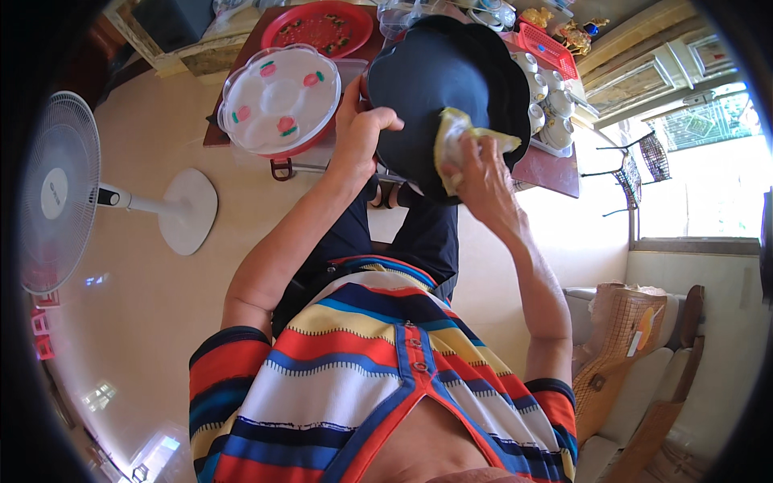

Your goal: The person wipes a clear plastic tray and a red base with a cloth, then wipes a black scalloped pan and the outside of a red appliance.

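Note:
A dark scalloped tray (423, 84), perhaps plastic, is tilted up in front of me above the table. My left hand (361, 130) grips its left edge, with the thumb across the dark face. My right hand (483, 175) holds a crumpled pale yellow cloth (454, 142) against the tray's lower right part. Left of the tray lies a round white lidded dish (278, 99) with a scalloped clear rim and pink and green fruit motifs. Beyond it sits a red round tray (356, 30) with a patterned middle.
Several patterned white cups (558, 130) stand upside down on a tray at the table's (546, 172) right, near a red plastic basket (546, 51). A white standing fan (60, 187) is on the left. Woven chairs (631, 178) and a cushioned seat (628, 392) lie to the right.

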The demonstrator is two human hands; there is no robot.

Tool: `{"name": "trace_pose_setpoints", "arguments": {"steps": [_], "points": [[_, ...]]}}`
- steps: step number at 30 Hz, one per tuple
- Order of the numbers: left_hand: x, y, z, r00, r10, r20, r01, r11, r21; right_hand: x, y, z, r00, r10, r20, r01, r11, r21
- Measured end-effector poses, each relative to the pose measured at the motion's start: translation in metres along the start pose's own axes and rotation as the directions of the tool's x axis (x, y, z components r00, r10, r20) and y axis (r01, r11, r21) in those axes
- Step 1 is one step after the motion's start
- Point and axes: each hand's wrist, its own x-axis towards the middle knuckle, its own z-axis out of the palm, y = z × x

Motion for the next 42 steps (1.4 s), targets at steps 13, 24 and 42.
{"name": "trace_pose_setpoints", "arguments": {"steps": [13, 24, 42], "points": [[-0.001, -0.010, -0.009, 0.991, -0.057, 0.120, 0.050, 0.997, 0.059, 0.086, -0.010, 0.017, 0.863, -0.350, -0.365, 0.357, 0.933, -0.053], [0.004, -0.005, -0.020, 0.996, -0.065, 0.069, 0.064, 0.998, 0.009, 0.041, -0.034, 0.018, 0.883, -0.466, -0.057, 0.469, 0.876, 0.107], [0.005, -0.011, -0.015, 0.997, -0.058, 0.059, 0.057, 0.998, 0.016, 0.089, -0.024, 0.036, 0.855, -0.385, -0.348, 0.457, 0.876, 0.154]]}}
